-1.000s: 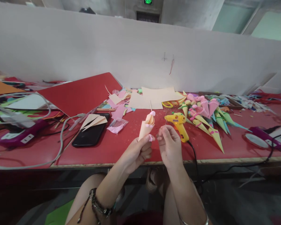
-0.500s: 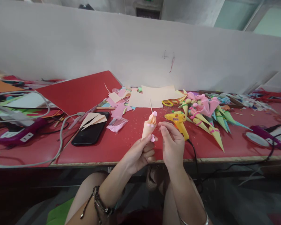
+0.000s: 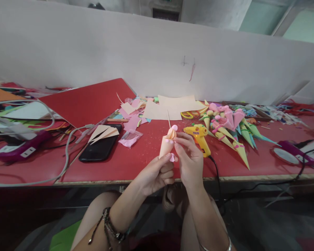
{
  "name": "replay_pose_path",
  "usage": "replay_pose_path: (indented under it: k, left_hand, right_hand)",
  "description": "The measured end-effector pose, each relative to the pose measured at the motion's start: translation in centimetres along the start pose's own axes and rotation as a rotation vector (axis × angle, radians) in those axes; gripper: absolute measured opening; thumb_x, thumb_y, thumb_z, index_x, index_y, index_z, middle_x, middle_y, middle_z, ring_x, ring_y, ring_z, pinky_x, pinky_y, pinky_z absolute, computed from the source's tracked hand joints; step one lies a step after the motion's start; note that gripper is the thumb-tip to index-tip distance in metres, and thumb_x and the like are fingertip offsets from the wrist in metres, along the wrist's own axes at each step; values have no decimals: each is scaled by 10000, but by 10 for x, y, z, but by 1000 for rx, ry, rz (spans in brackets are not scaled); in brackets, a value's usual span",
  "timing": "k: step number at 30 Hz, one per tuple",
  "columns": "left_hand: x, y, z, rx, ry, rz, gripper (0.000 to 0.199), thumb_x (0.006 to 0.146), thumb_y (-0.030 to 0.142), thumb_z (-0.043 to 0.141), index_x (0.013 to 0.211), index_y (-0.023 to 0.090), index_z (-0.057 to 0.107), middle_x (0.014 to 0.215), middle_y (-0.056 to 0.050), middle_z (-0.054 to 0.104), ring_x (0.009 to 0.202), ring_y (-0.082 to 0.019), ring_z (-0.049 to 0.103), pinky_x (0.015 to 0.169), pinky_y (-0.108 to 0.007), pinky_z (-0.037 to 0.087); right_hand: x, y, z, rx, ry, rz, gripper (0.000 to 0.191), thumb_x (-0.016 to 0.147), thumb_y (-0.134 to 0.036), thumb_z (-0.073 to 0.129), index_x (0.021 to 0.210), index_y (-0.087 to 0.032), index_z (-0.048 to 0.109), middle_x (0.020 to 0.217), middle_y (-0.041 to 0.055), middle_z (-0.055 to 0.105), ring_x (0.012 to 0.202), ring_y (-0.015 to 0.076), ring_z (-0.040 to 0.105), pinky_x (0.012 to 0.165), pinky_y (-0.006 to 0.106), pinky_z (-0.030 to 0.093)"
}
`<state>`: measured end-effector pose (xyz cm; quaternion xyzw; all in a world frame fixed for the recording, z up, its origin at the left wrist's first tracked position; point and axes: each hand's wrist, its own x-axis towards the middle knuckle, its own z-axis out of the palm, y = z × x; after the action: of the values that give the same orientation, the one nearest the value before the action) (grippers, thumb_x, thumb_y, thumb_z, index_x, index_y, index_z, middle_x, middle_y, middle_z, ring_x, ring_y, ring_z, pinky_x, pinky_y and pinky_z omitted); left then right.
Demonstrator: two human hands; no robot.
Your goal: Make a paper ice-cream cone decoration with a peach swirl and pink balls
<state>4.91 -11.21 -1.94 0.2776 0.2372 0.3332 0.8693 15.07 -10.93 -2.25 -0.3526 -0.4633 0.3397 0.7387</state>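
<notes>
My left hand (image 3: pixel 157 174) is wrapped round a peach paper cone (image 3: pixel 165 147), thumb in front. The cone looks like an ice cream, with a swirled orange top, a pink ball (image 3: pixel 174 128) and small pink beads along its rim. A thin pale stick (image 3: pixel 169 118) rises from the top. Beside the left fingertips sits a lump of pink clay (image 3: pixel 172 157). My right hand (image 3: pixel 189 157) is closed in a pinch at the cone's right rim, by the beads. Whatever lies between its fingertips is hidden.
A yellow glue gun (image 3: pixel 201 137) lies just right of my hands, its black cord running off the table edge. Finished paper cones (image 3: pixel 229 125) are heaped farther right. To the left are a black phone (image 3: pixel 99 150) with paper pieces, a clear bag (image 3: pixel 131 138) and a power strip (image 3: pixel 19 148).
My right hand has moved left and slightly up, from beside the cone to touching its rim. The left hand keeps hold of the cone, almost still.
</notes>
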Motion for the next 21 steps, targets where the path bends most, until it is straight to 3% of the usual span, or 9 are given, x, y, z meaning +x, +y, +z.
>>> replay_pose_path:
  k: [10,15,18,21]
  left_hand:
    - [-1,0,-1,54,-44,-31,341,616,423,703,661,150,503,389,134,180,345,-13,103,362,-139,180]
    - [-3,0,1,102,-46,-45,351,605,421,711,653,146,496,389,135,181,344,-12,107,360,-140,162]
    - [-2,0,0,131,-69,-66,337,623,421,698,666,137,522,385,135,171,339,-12,106,356,-145,152]
    - [-1,0,-2,146,-106,-86,333,630,429,690,681,137,540,387,133,171,337,-14,115,356,-148,155]
  right_hand:
    - [-1,-2,-1,-63,-24,-24,120,777,-224,537,776,-235,657,976,21,564,917,154,541,725,293,441]
    - [-1,3,-1,11,-8,-19,76,770,-233,550,781,-240,624,941,4,574,941,153,545,779,302,437]
    - [-1,3,-1,52,-17,64,115,760,-264,555,870,-251,589,961,7,580,876,148,568,686,273,475]
    - [-1,0,-1,124,-49,159,209,751,-271,562,959,-264,549,993,10,582,678,105,571,488,211,449]
